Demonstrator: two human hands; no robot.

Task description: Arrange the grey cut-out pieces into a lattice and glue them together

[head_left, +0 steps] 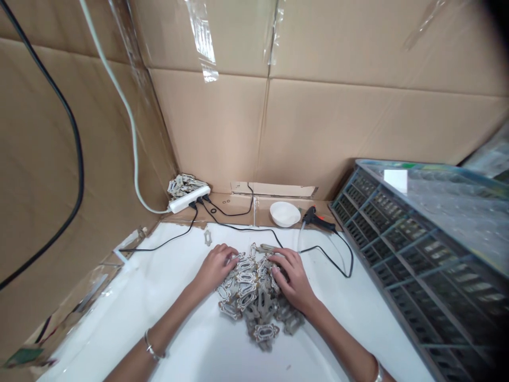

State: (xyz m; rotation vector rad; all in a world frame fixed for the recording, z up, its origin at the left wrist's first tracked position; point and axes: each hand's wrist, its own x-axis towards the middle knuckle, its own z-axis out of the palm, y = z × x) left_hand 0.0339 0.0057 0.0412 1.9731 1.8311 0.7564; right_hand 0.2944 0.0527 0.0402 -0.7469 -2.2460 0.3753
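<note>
Frame-shaped ornaments [246,277], many, grey with pale scrolled edging and an elongated opening in the middle; heaped loosely on a white work surface [131,302], directly before the person and between both hands. Some lie face up with the pale edging showing; others are plain grey and overlap at various angles.

Left hand [217,265]: at the far left edge of the heap, fingers bent, thumb and fingertips against the outer pieces; whether one is pinched cannot be told. Silver-coloured bangle [153,347] on the wrist.

Right hand [293,276]: at the right side of the heap, fingers partly spread and curved over the pieces; whether it grips any cannot be told. A second bangle [379,370] on this wrist.

Single ornament [208,237]: apart from the heap, flat, beyond the left hand.

Power strip [189,199]: white, on a cardboard ledge at the back left, dark plugs inserted, black cords leading out. Second heap [186,183] of similar pieces: just behind the strip, in the corner.

Bowl [285,214]: white, on the ledge.

Glue gun [318,218]: black with orange-red details, between bowl and crate.

Crate [392,241]: grey lattice sides, at right.

Cardboard walls [214,127]: back and left, taped.
</note>
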